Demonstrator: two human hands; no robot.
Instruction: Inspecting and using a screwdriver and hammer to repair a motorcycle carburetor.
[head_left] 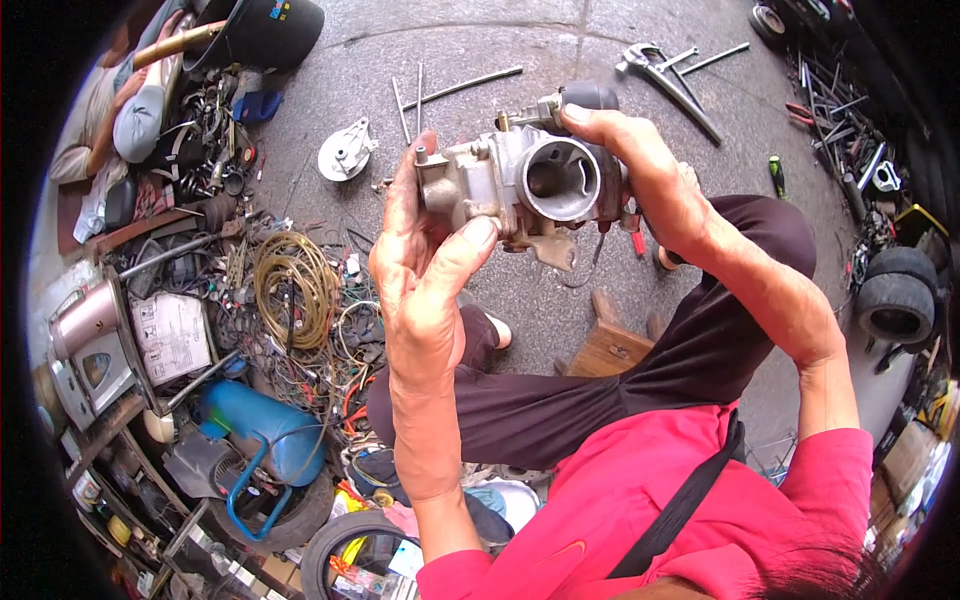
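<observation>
Both hands hold up a silver metal carburetor [470, 180] with a round open bore facing me and a dark cap at its upper right. My left hand [425, 270] grips its left end, thumb pressed on the lower front of the body. My right hand [655, 180] wraps round the right end, thumb on the upper part beside the dark cap. A short bracket hangs under the body, and a thin dark hose or cable shows below it. The backs of some fingers are hidden behind the metal.
Metal rods [460, 85], a disc part [345, 150], wrenches [670, 90] and a screwdriver [777, 175] lie on the floor. Coiled hose [285, 290], a blue compressor [270, 430], stacked tires [895, 305] and a wooden stool [605, 350] surround me. Another person [140, 125] is at upper left.
</observation>
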